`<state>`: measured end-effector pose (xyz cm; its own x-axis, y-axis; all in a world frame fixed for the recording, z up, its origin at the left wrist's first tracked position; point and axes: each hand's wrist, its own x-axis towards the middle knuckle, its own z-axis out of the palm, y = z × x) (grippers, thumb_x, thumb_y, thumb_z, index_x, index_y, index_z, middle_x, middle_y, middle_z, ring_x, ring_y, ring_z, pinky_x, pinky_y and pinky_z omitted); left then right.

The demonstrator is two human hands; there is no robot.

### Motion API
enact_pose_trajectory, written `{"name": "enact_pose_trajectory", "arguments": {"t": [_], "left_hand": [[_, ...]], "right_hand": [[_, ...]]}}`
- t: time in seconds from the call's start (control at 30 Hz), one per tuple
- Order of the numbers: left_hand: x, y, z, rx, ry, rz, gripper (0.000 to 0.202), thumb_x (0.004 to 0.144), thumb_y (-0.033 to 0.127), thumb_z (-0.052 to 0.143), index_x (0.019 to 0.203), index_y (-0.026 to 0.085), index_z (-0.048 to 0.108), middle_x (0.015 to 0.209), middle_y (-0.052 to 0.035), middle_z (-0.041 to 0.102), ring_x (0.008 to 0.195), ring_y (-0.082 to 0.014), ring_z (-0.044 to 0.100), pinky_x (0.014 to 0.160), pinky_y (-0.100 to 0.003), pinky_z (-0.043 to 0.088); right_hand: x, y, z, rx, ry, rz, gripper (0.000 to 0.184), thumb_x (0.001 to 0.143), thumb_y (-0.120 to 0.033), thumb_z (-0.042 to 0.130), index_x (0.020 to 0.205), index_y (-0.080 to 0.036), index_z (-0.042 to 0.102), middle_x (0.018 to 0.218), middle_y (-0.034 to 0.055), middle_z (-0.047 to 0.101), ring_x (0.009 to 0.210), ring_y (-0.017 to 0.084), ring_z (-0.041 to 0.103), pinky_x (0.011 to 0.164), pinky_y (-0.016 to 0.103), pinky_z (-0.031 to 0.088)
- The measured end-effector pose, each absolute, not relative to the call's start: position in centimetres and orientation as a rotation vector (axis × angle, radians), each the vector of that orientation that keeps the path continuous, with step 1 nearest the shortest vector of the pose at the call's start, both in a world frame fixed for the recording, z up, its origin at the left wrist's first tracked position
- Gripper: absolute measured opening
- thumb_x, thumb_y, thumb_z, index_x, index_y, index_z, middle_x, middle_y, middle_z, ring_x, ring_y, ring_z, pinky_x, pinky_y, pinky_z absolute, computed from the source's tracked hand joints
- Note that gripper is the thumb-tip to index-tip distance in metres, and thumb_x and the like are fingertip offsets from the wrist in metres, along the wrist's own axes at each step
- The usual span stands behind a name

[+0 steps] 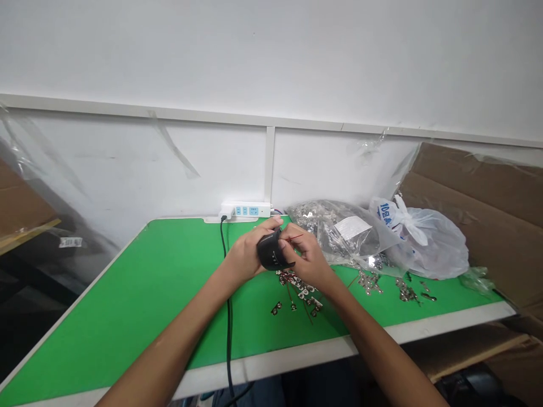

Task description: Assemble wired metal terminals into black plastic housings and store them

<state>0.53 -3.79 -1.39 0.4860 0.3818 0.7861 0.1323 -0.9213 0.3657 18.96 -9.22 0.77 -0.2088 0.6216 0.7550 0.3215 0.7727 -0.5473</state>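
Observation:
Above the green tabletop, a black curved plastic part (269,252) with small pale marks along its side is gripped by my left hand (244,255), fingers wrapped round its back. My right hand (311,260) is closed at the part's right edge, pinching a thin red wire (296,237) whose end sticks out past the fingers. Whether the wire is joined to the black part is hidden by the fingertips. Below both hands lies a loose pile of small metal pieces (303,293), some with thin reddish wires attached.
A white power strip (250,210) lies against the wall, and a black cable (229,333) runs from it over the table's front edge. To the right are a clear bag of metal parts (326,226), a tied white bag (441,243), small metal heaps (407,291) and cardboard (475,203).

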Motion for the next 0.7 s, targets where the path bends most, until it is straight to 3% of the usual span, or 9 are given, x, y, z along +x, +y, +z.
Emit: {"name": "enact_pose_trajectory", "arguments": {"t": [0.23, 0.43, 0.53, 0.63, 0.7], "left_hand": [[0.9, -2.5, -2.1, 2.443, 0.455, 1.452, 0.07, 0.074, 0.039, 0.091, 0.133, 0.021, 0.058, 0.137, -0.018, 0.068, 0.128, -0.0341, 0.067, 0.107, -0.053, 0.057], [1.7, -1.4, -3.4, 2.204, 0.416, 1.702, 0.074, 0.087, 0.047, 0.079, 0.144, 0.021, 0.041, 0.135, -0.019, 0.064, 0.121, -0.029, 0.069, 0.102, -0.049, 0.057], [2.3, -1.5, -3.3, 1.831, 0.48, 1.676, 0.07, 0.093, 0.058, 0.067, 0.143, 0.022, 0.033, 0.12, -0.0134, 0.069, 0.09, -0.0208, 0.075, 0.081, -0.04, 0.063], [3.0, -1.8, -2.4, 1.401, 0.552, 1.442, 0.064, 0.092, 0.07, 0.058, 0.128, 0.02, 0.045, 0.092, -0.0054, 0.073, 0.059, -0.0165, 0.068, 0.055, -0.03, 0.058], [3.2, -2.0, -1.9, 1.18, 0.522, 1.264, 0.063, 0.089, 0.075, 0.054, 0.114, 0.017, 0.055, 0.079, -0.0049, 0.071, 0.051, -0.0165, 0.065, 0.046, -0.028, 0.053]], "right_hand": [[19.7, -8.1, 0.5, -0.824, -1.769, 0.506, 0.026, 0.1, -0.039, 0.055, 0.08, -0.023, 0.058, 0.077, 0.0006, 0.061, 0.072, 0.017, 0.056, 0.066, 0.031, 0.046], [20.7, -6.2, -0.6, -0.864, -1.658, 0.714, 0.045, 0.101, -0.058, 0.049, 0.078, -0.021, 0.059, 0.072, -0.0004, 0.059, 0.066, 0.016, 0.056, 0.065, 0.029, 0.048], [21.0, -5.5, -1.2, -0.915, -1.603, 0.604, 0.044, 0.099, -0.059, 0.052, 0.078, -0.021, 0.059, 0.069, -0.0017, 0.056, 0.064, 0.015, 0.053, 0.063, 0.028, 0.044], [21.2, -5.1, -1.6, -0.961, -1.558, 0.462, 0.038, 0.098, -0.055, 0.052, 0.084, -0.021, 0.061, 0.074, -0.0016, 0.056, 0.07, 0.016, 0.053, 0.066, 0.028, 0.043], [21.1, -5.1, -1.7, -0.969, -1.532, 0.397, 0.034, 0.099, -0.051, 0.051, 0.088, -0.021, 0.061, 0.078, -0.0004, 0.059, 0.074, 0.017, 0.055, 0.069, 0.029, 0.044]]}}
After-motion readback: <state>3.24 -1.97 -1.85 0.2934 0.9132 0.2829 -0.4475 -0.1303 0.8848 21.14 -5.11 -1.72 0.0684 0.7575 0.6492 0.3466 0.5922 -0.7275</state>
